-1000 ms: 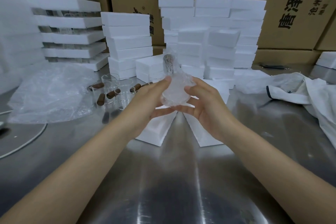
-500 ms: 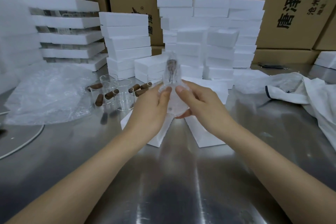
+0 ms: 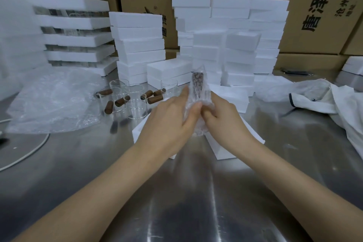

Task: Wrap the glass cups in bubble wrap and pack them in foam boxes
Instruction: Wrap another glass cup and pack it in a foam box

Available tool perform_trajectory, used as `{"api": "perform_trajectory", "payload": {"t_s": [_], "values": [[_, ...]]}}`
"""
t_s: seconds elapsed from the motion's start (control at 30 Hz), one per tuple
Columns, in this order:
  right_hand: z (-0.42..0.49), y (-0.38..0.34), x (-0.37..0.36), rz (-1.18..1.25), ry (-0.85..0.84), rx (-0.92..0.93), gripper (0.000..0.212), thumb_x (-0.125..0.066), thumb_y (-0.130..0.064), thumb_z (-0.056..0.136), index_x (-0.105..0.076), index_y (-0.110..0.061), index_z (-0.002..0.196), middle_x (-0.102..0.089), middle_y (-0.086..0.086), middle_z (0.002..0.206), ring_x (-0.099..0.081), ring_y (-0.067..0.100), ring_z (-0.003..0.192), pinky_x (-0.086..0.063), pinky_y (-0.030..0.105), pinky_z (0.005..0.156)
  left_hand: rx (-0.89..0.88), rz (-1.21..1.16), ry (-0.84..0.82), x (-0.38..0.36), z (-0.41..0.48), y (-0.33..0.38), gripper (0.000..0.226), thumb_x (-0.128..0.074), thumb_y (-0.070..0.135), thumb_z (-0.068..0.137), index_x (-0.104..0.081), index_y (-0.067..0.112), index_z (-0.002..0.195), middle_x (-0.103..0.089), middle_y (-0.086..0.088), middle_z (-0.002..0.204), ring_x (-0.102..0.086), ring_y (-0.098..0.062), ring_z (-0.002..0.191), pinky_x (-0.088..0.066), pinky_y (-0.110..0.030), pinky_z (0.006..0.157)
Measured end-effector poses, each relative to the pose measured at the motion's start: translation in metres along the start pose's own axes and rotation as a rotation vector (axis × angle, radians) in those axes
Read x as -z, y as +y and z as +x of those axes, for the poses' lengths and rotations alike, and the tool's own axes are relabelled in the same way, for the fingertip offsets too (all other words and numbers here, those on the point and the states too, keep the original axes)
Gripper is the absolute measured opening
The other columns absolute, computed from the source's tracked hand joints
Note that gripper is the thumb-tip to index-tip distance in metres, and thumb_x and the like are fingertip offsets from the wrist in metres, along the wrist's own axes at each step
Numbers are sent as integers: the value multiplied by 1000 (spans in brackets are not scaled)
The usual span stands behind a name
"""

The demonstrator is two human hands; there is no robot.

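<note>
Above the table, both hands [image 3: 196,116] pinch a bubble-wrapped cup [image 3: 198,94], its glass barely discernible

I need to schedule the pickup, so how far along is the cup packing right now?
Looks done: tall stacks of foam boxes stand behind, though their contents are hidden. In hand: the left hand and right hand grip one wrapped cup over two foam pieces on the table. Left: that cup is not yet boxed, and several bare glass cups wait beside the loose bubble wrap.
</note>
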State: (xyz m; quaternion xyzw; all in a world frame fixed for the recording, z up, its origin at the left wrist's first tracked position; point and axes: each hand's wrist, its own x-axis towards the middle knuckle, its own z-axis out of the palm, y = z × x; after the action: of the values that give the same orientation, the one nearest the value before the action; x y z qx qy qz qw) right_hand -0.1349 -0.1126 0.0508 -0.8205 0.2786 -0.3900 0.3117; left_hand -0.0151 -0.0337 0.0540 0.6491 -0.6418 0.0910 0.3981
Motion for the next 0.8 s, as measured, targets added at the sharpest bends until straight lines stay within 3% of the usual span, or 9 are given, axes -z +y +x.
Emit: {"api": "perform_trajectory", "payload": {"t_s": [0.07,0.13,0.27,0.33,0.43,0.53,0.67,0.8], "values": [[0,-1,0,-7,3,29,20,-41,-12,96,-52,-26,105,-66,-7,80,-62,-1,72,-45,10,54,-16,33,-19,3,-1,1,58,-25,52,95,-53,18,132,-67,-3,94,-61,-25,91,-47,-41,77],[-1,-3,1,-22,7,77,21,-42,-10,97,-43,-28,109,-61,-11,73,-61,-3,66,-41,9,49,-23,40,12,4,-1,3,44,-31,44,98,-60,17,117,-66,-3,89,-61,-28,87,-47,-42,73],[-7,-9,-4,-123,4,194,15,-37,-13,97,-37,-26,91,-52,-13,71,-54,-4,64,-38,10,53,-6,152,69,2,-2,2,34,-34,37,99,-56,11,101,-64,-6,86,-59,-34,82,-39,-37,60],[-9,-12,-5,-168,-21,205,12,-36,-16,97,-37,-27,92,-52,-13,73,-54,0,64,-40,11,56,12,145,62,-2,-1,2,29,-34,34,100,-52,12,101,-63,-10,87,-58,-36,80,-35,-37,59],[-10,-12,-6,-138,-15,156,9,-35,-21,99,-38,-28,103,-55,-13,64,-57,-1,63,-40,9,56,51,58,20,-8,-2,5,26,-35,32,101,-45,12,111,-62,-9,83,-59,-33,77,-42,-40,61],[-12,-12,-13,-194,2,133,34,-39,-10,98,-28,-16,130,-53,-6,62,-55,9,55,-39,18,47,35,15,64,-7,-5,5,20,-39,28,100,-36,15,114,-52,5,67,-61,-29,67,-46,-39,56],[-12,-11,-12,-198,-11,202,30,-40,-10,97,-28,-12,124,-59,5,72,-57,16,61,-47,33,55,16,41,34,-5,-6,5,13,-41,24,99,-34,23,110,-50,8,75,-58,-28,70,-47,-41,59],[-11,-10,-12,-234,-27,250,18,-37,-13,94,-30,-20,109,-54,-1,74,-53,14,60,-39,29,54,1,116,-37,-3,-4,4,20,-45,15,95,-36,27,108,-61,5,90,-58,-29,75,-48,-45,64]]}}
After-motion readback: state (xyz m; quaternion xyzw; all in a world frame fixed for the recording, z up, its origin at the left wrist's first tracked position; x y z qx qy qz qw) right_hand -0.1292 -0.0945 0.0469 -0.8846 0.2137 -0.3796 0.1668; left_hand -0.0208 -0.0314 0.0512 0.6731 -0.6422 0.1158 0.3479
